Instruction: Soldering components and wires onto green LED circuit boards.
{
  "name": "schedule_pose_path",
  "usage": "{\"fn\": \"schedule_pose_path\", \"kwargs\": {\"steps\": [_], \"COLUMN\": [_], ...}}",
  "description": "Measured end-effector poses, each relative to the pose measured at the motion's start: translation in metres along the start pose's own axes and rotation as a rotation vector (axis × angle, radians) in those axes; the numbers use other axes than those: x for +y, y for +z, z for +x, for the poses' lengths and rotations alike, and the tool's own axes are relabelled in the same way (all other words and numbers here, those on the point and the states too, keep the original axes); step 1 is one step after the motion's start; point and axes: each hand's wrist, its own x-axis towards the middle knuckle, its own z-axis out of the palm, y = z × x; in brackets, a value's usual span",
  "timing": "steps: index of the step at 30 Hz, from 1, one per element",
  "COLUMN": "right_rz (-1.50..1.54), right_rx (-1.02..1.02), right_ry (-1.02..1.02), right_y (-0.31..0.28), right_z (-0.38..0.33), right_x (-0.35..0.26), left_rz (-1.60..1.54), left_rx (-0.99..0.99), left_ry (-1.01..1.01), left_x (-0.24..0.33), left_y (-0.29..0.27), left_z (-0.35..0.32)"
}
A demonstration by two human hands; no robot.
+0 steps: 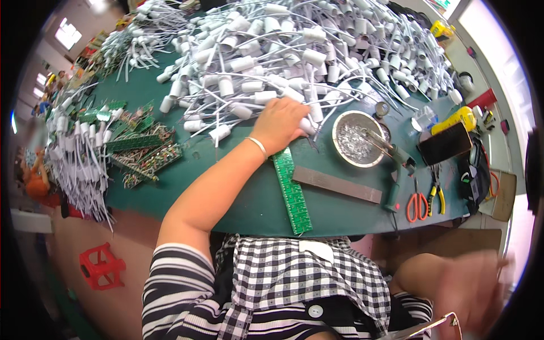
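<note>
My left hand [281, 122] reaches over the green circuit board strip [293, 192] to the near edge of a heap of white cylinders with white cables [249, 62]. Its fingers are curled round one white cylinder with wire ends [306, 126], partly hidden by the hand. The board strip lies lengthwise toward me, its far end under my wrist. A flat brown-grey bar [337, 184] rests beside it, touching or overlapping its right edge. My right hand [473, 292] is off the table at the lower right, smeared by motion. Whether it holds anything cannot be made out.
Right of the heap stands a round bowl of silvery scraps [356, 148], with a soldering iron [391, 148] across its rim. Beyond are orange-handled scissors [417, 205], yellow-black pliers [436, 195] and a dark phone [446, 144]. Populated boards [141, 148] pile at left; a red stool [102, 266] stands below.
</note>
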Motion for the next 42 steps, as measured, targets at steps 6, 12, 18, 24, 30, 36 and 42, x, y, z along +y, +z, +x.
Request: {"fn": "schedule_pose_path", "kwargs": {"steps": [6, 12, 18, 24, 30, 36, 42], "right_rz": [-0.958, -0.995, -0.998, -1.165, -0.9, -0.097, -0.047], "right_rx": [-0.913, -1.055, -0.785, -0.972, -0.533, 0.22, -0.34], "right_ry": [1.276, 1.618, 1.754, 1.611, 1.652, 1.903, 2.189], "right_y": [-0.099, -0.079, -0.079, -0.059, -0.072, -0.015, 0.067], "right_z": [-0.135, -0.155, -0.168, -0.176, -0.175, -0.135, -0.15], "right_x": [0.04, 0.04, 0.039, 0.033, 0.031, -0.006, -0.052], "left_rz": [0.116, -0.052, -0.299, -0.571, -0.688, -0.758, -0.825], "left_rx": [-0.201, -0.23, -0.326, -0.181, -0.072, -0.04, 0.027], "left_ry": [-0.077, -0.331, -0.404, -0.506, -0.525, -0.525, -0.471], "left_x": [0.002, 0.03, 0.075, 0.09, 0.101, 0.112, 0.13], "left_y": [-0.036, -0.1, -0.091, -0.078, -0.071, -0.076, -0.076], "left_z": [-0.014, -0.037, -0.083, -0.096, -0.093, -0.083, -0.077]}}
